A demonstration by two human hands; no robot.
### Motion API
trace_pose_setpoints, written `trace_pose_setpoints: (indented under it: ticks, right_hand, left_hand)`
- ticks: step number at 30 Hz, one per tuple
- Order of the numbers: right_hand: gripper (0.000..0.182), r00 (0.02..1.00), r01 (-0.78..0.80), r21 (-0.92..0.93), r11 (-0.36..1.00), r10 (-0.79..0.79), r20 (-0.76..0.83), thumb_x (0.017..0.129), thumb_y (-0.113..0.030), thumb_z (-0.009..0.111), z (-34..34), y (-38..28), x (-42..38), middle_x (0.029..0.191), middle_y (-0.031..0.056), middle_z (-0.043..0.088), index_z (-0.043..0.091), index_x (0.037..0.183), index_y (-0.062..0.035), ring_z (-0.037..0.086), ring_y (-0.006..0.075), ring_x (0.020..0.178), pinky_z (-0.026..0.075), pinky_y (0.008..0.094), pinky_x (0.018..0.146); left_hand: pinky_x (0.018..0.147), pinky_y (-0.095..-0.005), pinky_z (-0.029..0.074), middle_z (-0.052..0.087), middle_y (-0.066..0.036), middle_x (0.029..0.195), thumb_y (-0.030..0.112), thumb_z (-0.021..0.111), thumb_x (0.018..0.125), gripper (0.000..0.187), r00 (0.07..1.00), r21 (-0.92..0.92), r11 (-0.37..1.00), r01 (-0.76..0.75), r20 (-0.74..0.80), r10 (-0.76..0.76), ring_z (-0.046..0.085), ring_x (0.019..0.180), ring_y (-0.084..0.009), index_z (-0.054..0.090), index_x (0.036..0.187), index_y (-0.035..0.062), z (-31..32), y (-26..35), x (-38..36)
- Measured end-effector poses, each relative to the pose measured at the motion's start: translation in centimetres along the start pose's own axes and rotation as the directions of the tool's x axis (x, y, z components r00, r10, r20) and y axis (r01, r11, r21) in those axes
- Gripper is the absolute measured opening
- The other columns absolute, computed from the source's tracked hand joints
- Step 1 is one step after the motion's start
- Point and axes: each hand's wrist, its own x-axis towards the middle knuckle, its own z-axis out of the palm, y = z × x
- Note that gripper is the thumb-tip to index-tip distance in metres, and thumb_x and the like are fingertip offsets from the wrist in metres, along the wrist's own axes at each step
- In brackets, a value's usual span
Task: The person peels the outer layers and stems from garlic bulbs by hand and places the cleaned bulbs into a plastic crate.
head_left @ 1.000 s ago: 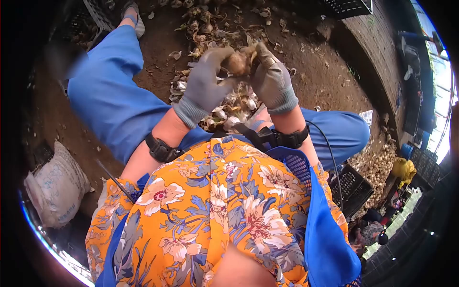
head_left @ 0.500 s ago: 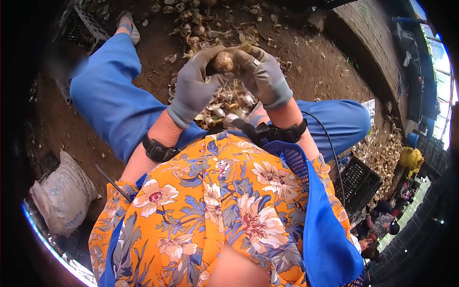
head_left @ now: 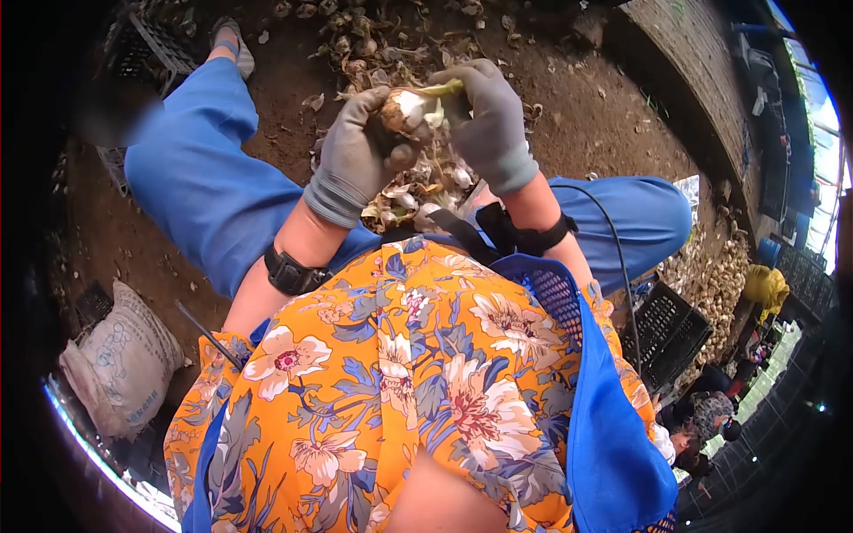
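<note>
In the head view, a garlic bulb is held up between my two gloved hands. Its left side still wears brown, dirty skin, and white shows on the right side. My left hand is closed round the bulb's left and lower side. My right hand pinches the greenish stem or peel strip stretching right from the bulb's top; some of its fingers are blurred. Below the hands, whitish bulbs and loose peelings lie on the ground between my legs.
More brown bulbs and dry skins lie ahead on the soil. At the right are a black crate, a large heap of bulbs and other people. A white sack stands left; another crate is upper left.
My right hand has moved up and away from the left, drawing the stem or peel rightward. White now shows on the bulb, which has shifted slightly left.
</note>
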Motion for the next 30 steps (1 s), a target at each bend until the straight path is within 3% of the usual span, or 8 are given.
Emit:
trace_pose_setpoints:
  ticks: [5,11,15,21,22,24,27,30]
  right_hand:
    - [0.018,0.898,-0.44,0.612,0.657,0.31,0.312,0.084,-0.002,0.061,-1.0,0.6,-0.2,0.094,0.0069,0.065,0.062,0.102,-0.0002,0.061,0.0158,0.082,0.049,0.0276,0.074]
    - [0.015,0.862,-0.507,0.513,0.693,0.399,0.313,0.091,-0.006,0.056,-0.5,0.4,-0.8,0.094,0.0037,0.065,0.059,0.103,0.0009,0.061,0.0093,0.083,0.051,0.0237,0.077]
    - [0.015,0.85,-0.509,0.725,0.464,0.405,0.338,0.095,-0.009,0.049,-0.4,1.3,-1.1,0.097,0.0057,0.064,0.055,0.107,-0.0026,0.063,0.0157,0.086,0.053,0.0285,0.076]
    - [0.015,0.856,-0.404,0.913,-0.059,0.326,0.4,0.096,-0.011,0.049,0.5,2.7,-1.7,0.104,0.0063,0.062,0.056,0.106,-0.0048,0.06,0.0194,0.097,0.051,0.0356,0.082]
    - [0.015,0.856,-0.404,0.913,-0.061,0.326,0.401,0.096,-0.011,0.049,0.5,2.7,-1.7,0.104,0.0063,0.062,0.056,0.106,-0.0048,0.06,0.0194,0.097,0.051,0.0356,0.082]
    - [0.015,0.936,-0.347,0.477,0.807,0.329,0.125,0.095,-0.009,0.048,0.4,2.8,-1.8,0.101,0.0054,0.063,0.057,0.106,-0.0045,0.06,0.0178,0.094,0.05,0.0323,0.082]
    - [0.015,0.878,-0.354,0.917,0.182,0.402,0.259,0.095,-0.008,0.048,-0.3,2.5,-1.4,0.097,0.005,0.064,0.058,0.106,-0.0033,0.061,0.0153,0.089,0.05,0.0279,0.077]
    - [0.016,0.909,-0.405,0.658,0.635,0.358,0.214,0.095,-0.007,0.048,-1.6,1.6,-1.1,0.095,0.0052,0.065,0.058,0.106,-0.0023,0.061,0.0132,0.086,0.05,0.025,0.074]
  left_hand:
    - [0.048,-0.0216,0.046,0.063,-0.008,0.087,0.037,0.039,0.098,0.039,0.981,0.177,0.984,-0.01,-0.191,0.045,0.059,0.067,-0.0151,0.055,0.11,0.0031,1.3,0.0,-0.2]
    - [0.068,-0.0214,0.049,0.06,-0.004,0.094,0.023,0.073,0.082,0.047,0.802,0.939,0.238,-0.25,0.063,0.594,0.057,0.076,-0.0098,0.05,0.114,-0.0018,0.8,-0.4,0.7]
    - [0.069,-0.0232,0.047,0.061,-0.004,0.097,0.015,0.063,0.086,0.031,0.959,0.629,0.769,-0.117,-0.131,0.253,0.057,0.078,-0.0098,0.052,0.112,0.0016,0.8,0.4,-0.1]
    - [0.064,-0.0222,0.043,0.06,0.0,0.095,0.015,0.057,0.088,0.026,0.978,0.476,0.86,-0.184,0.005,0.207,0.052,0.071,-0.0093,0.057,0.111,0.0047,0.5,0.0,0.0]
    - [0.063,-0.0214,0.042,0.059,0.001,0.093,0.016,0.057,0.088,0.026,0.978,0.466,0.868,-0.173,-0.024,0.208,0.051,0.07,-0.0086,0.058,0.112,0.0052,0.7,-0.1,-0.1]
    - [0.06,-0.0195,0.04,0.059,0.001,0.092,0.02,0.055,0.09,0.027,0.978,0.539,0.832,-0.129,-0.067,0.196,0.05,0.069,-0.007,0.058,0.112,0.0059,0.0,-0.1,0.3]
    - [0.053,-0.016,0.036,0.057,0.0,0.088,0.027,0.052,0.094,0.028,0.965,0.647,0.759,-0.066,-0.152,0.213,0.047,0.064,-0.0039,0.058,0.111,0.0065,0.8,0.1,0.2]
    - [0.046,-0.0145,0.031,0.057,0.0,0.081,0.03,0.05,0.096,0.028,0.954,0.733,0.68,0.019,-0.216,0.206,0.044,0.056,-0.0024,0.059,0.107,0.0063,0.9,1.2,-0.5]
